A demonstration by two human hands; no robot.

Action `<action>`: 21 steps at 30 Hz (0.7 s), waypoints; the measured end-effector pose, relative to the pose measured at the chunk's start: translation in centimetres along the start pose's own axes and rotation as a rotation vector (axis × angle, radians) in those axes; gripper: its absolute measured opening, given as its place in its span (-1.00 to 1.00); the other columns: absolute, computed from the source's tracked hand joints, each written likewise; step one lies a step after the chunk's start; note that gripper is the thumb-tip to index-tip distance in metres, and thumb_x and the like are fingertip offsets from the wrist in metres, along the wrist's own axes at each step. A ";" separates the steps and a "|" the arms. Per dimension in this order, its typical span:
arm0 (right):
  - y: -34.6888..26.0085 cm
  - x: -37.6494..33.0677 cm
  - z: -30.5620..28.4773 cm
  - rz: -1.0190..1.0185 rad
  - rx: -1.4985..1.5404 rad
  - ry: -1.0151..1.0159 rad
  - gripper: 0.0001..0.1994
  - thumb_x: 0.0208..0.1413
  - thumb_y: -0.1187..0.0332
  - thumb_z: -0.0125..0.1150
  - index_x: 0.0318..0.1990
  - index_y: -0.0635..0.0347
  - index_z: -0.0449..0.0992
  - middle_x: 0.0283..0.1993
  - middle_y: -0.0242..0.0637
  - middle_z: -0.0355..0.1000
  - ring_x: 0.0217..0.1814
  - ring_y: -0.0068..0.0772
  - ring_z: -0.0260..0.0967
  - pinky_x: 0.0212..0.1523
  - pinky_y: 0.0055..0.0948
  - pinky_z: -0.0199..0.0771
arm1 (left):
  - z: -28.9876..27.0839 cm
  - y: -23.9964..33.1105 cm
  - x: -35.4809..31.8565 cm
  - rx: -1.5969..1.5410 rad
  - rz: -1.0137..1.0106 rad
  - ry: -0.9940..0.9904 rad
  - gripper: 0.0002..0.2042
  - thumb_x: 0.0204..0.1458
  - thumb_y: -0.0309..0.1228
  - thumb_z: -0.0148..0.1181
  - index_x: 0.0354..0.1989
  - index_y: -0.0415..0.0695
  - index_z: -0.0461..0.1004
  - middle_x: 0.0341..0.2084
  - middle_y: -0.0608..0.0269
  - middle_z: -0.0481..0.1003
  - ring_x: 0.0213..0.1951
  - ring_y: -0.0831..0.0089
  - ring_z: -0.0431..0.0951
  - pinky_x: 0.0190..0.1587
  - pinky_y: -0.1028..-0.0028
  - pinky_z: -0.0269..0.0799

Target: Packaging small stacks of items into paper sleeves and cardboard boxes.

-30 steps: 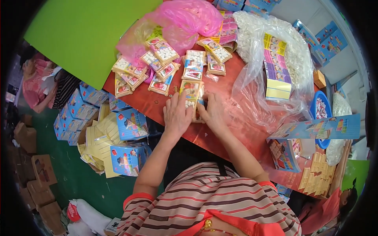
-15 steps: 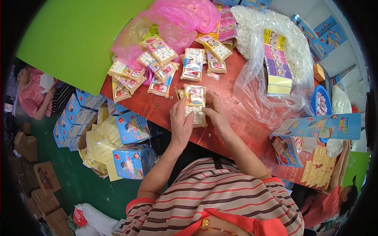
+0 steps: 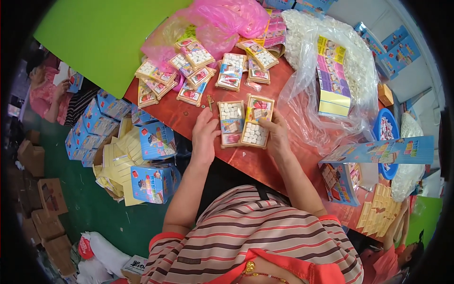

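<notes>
Head view. Compared with half a second ago, I see the two packs (image 3: pixel 243 122) now side by side and flat on the red table (image 3: pixel 189 118); before, they sat as one bundle under both hands. The hands have parted to the outer edges.

Left hand (image 3: pixel 204 137): I read it at 9 o'clock of the packs, palm down, fingers extended toward 12 o'clock and loosely together, fingertips touching the left edge of the left pack (image 3: pixel 231 124). It is not closed around anything.

Right hand (image 3: pixel 276 135): at 3 o'clock of the packs, thumb and fingers pinching the right edge of the right pack (image 3: pixel 256 121). Both forearms enter from 6 o'clock and converge on the packs.

The packs lie at the near edge of the table, just above picture centre, touching each other. At 11 o'clock of them I see a loose heap (image 3: pixel 189 73) of similar packs, and beyond it a pink bag (image 3: pixel 227 19). At 2 o'clock lies a clear bag (image 3: pixel 326 71) of white pieces with a printed card stack (image 3: pixel 333 80) on it. Blue boxes (image 3: pixel 142 151) stand on the floor at 9 o'clock.
</notes>
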State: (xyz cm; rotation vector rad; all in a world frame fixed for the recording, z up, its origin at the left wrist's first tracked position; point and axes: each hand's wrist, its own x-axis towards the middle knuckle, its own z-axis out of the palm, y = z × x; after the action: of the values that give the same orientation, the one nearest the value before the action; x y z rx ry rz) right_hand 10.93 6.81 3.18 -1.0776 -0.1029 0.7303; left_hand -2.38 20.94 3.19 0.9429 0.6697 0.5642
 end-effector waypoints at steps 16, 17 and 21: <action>-1.4 -1.4 -3.7 -0.047 0.277 -0.143 -0.56 0.00 0.56 0.14 0.10 0.28 0.32 -0.09 -0.24 0.46 -0.07 -0.33 0.47 0.03 -0.27 0.50 | 4.6 -2.0 -2.3 -0.256 -0.054 -0.271 -0.59 0.03 -0.67 -0.11 0.13 -0.34 0.22 0.05 -0.02 0.39 0.06 0.27 0.46 0.14 0.28 0.37; -2.4 -1.9 -3.7 -0.050 0.277 -0.143 -0.56 0.00 0.56 0.14 0.10 0.28 0.32 -0.09 -0.24 0.46 -0.07 -0.33 0.47 0.03 -0.27 0.50 | 4.1 -1.6 -2.3 -0.294 -0.060 -0.307 -0.57 0.02 -0.67 -0.11 0.14 -0.34 0.21 0.05 -0.01 0.39 0.08 0.25 0.44 0.16 0.24 0.36; -4.4 -3.0 -6.4 0.054 0.798 -0.413 -0.47 0.11 0.21 0.05 0.22 0.24 0.22 -0.17 -0.16 0.41 -0.38 -0.32 0.34 -0.43 -0.38 0.44 | 1.0 -1.3 -1.2 -0.741 -0.206 -0.635 -0.57 -0.02 -0.53 -0.07 0.10 -0.21 0.32 0.04 0.06 0.43 0.11 0.12 0.42 0.18 -0.01 0.29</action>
State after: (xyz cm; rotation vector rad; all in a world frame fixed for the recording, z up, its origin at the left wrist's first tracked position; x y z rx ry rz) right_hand 13.49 -1.02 4.41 -0.1630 -0.1198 0.9250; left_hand -2.24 19.00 2.77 0.3044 -0.0390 0.2602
